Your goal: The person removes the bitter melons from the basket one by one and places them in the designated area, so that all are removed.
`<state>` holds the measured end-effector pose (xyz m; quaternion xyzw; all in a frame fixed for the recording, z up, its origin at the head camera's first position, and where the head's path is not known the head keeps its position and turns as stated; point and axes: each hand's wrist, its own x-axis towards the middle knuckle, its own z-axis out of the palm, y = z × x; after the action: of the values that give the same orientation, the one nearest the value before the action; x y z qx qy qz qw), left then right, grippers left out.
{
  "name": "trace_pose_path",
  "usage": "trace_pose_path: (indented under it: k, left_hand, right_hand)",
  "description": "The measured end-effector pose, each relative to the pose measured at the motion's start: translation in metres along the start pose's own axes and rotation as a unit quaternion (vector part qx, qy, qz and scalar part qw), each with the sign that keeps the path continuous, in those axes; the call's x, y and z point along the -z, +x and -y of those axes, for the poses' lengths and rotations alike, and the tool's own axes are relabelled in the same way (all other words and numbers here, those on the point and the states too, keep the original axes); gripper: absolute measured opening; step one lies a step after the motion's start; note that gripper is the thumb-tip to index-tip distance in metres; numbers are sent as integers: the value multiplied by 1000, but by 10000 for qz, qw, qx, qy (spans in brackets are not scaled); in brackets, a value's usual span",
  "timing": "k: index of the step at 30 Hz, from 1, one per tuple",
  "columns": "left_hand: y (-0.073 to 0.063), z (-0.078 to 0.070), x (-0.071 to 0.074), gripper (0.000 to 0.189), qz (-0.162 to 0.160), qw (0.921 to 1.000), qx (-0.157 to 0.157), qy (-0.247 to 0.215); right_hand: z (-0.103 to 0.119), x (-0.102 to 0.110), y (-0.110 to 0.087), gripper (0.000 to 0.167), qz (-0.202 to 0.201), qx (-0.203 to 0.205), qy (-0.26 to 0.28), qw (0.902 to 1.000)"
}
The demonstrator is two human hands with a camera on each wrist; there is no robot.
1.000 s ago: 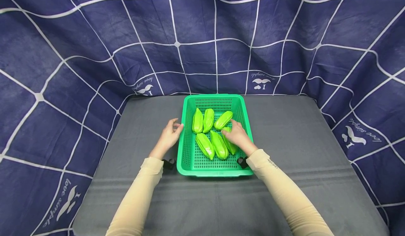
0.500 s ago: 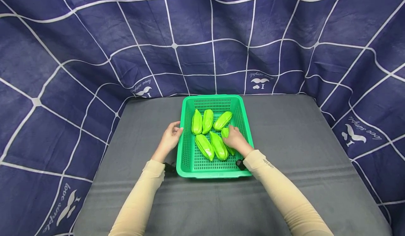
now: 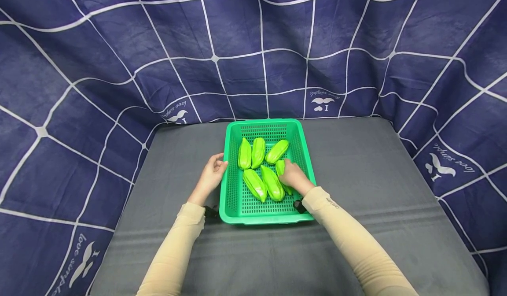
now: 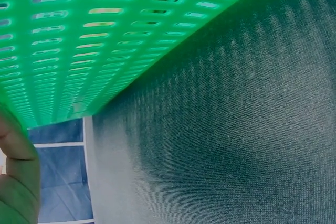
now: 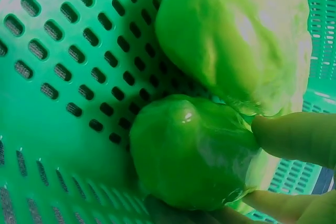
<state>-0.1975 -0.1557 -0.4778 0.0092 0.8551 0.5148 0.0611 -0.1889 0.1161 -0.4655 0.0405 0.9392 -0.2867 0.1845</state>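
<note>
A green slotted plastic basket (image 3: 266, 219) stands on the grey surface with several light-green, ribbed, tapering vegetables (image 3: 255, 185) lying in it. My right hand (image 3: 295, 177) reaches into its right side and grips the right-hand vegetable (image 3: 280, 167). In the right wrist view, the thumb and fingers lie around this vegetable (image 5: 191, 150), right beside another vegetable (image 5: 231, 35); some fingers are hidden under it. At the left rim, my left hand (image 3: 211, 172) holds the basket edge with thumb and bent fingers. The left wrist view shows one bent finger (image 4: 18, 166) against the basket wall (image 4: 79, 51).
Grey cloth (image 3: 356, 164) covers the table on both sides of the basket. A dark blue curtain (image 3: 285, 31) with white lines hangs behind and along both sides. A small black device (image 3: 299, 205) sits at my right wrist, over the basket's near right corner.
My right hand has moved lower onto the right-hand vegetable and closed around it. My left hand has come against the basket's left rim. The view has shifted slightly.
</note>
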Motion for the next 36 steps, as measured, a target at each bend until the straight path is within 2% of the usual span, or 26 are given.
trace_pose_path:
  k: [8, 14, 21, 25, 30, 33, 36]
  left_hand:
    - [0, -1, -3, 51, -70, 9999, 81, -46]
    - [-2, -1, -5, 51, -101, 9999, 58, -22]
    - [-2, -1, -5, 51, -115, 9999, 9, -2]
    - [-2, -1, -3, 51, -101, 9999, 34, -73]
    - [-1, 0, -3, 52, -35, 9999, 21, -146]
    - [-1, 0, -2, 51, -4, 9998, 46, -185]
    - [-2, 1, -3, 51, 13, 9997, 63, -246]
  right_hand:
    - [5, 7, -6, 73, -292, -6, 18, 9996]
    - [14, 33, -15, 68, -653, 163, 187, 9976]
    - [12, 64, -23, 67, -943, 389, 548, 9933]
    - [5, 79, -22, 65, -1425, 538, 1062, 9826]
    - [-17, 92, -17, 61, -2186, 525, 1559, 9618]
    - [-33, 97, -13, 60, -2554, 415, 1652, 9517]
    - [-47, 101, -10, 59, -2759, 274, 1649, 9465]
